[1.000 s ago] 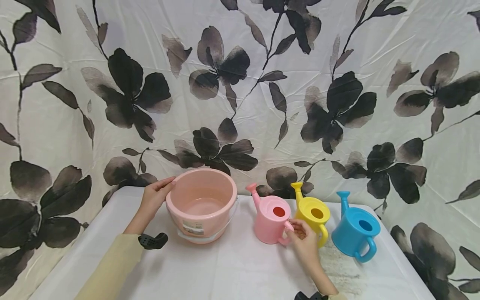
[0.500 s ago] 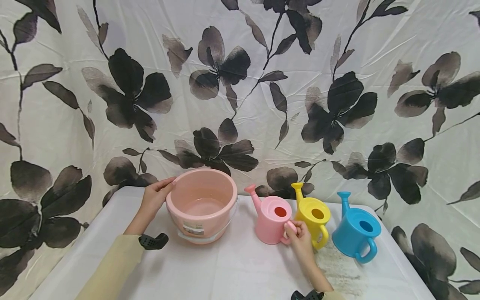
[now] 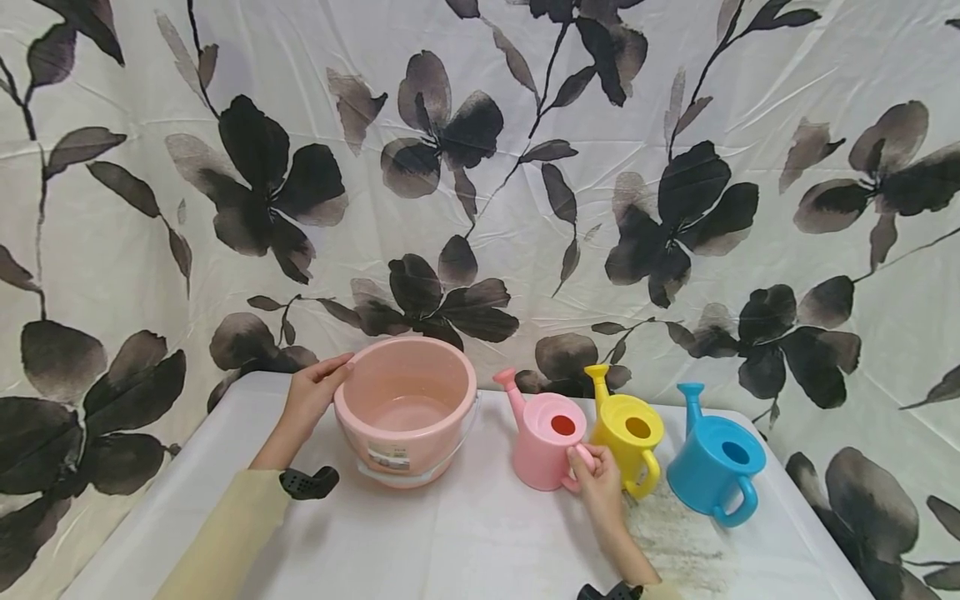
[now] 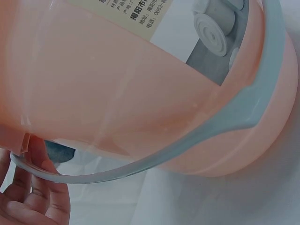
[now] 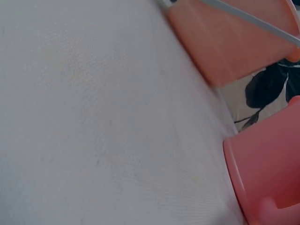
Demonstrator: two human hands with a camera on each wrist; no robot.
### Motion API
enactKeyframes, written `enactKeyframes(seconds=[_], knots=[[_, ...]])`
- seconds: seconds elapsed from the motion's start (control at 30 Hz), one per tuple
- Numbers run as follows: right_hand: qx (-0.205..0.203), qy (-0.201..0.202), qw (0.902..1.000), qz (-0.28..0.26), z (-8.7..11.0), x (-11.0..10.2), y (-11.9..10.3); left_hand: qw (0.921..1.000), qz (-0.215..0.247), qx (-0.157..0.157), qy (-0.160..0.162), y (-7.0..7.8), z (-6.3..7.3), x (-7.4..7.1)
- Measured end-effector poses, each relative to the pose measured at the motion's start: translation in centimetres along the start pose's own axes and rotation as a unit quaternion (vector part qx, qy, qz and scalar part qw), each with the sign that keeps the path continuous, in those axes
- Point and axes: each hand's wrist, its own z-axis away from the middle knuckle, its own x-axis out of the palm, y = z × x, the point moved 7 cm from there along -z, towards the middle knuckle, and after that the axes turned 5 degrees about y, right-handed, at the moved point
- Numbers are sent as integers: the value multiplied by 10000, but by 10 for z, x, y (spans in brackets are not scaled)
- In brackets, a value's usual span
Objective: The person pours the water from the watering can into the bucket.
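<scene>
A pink bucket (image 3: 405,417) stands upright at the left of the table, its pale bail handle (image 4: 154,157) hanging down. My left hand (image 3: 307,406) touches the bucket's left rim with fairly straight fingers. In the left wrist view, the fingers (image 4: 37,192) are beside the rim and handle end, partly hidden. My right hand (image 3: 602,492) pinches the handle of a pink watering can (image 3: 538,454), thumb and fingers on its upper part. The can is upright on the table, spout toward the back left. The right wrist view shows the can (image 5: 267,164) but not the hand.
Right of the pink can stand a yellow watering can (image 3: 626,417), close to my right hand, and a blue watering can (image 3: 712,467). All rest on a white-covered table (image 3: 465,542) with a smudged patch near the right. A floral curtain (image 3: 555,242) hangs behind.
My right hand has shifted slightly left and its fingers have drawn in on the pink watering can's handle. My left hand and the bucket have not visibly moved.
</scene>
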Motion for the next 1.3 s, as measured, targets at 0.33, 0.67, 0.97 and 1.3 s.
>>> enactKeyframes(seconds=[0.33,0.67,0.97,1.3], knots=[[1,21,10000,61,0,-2,3,10000,-18,-7,30,0,0,0],[-94,-218,9995,209,-1,-1,1,10000,-28,-31,82,2,2,-2],[-178,376,9991,-108,3,-4,1,10000,-26,-36,31,1,2,-1],[-530,627,9961,-333,-1,-5,-8,10000,-10,-4,23,2,1,0]])
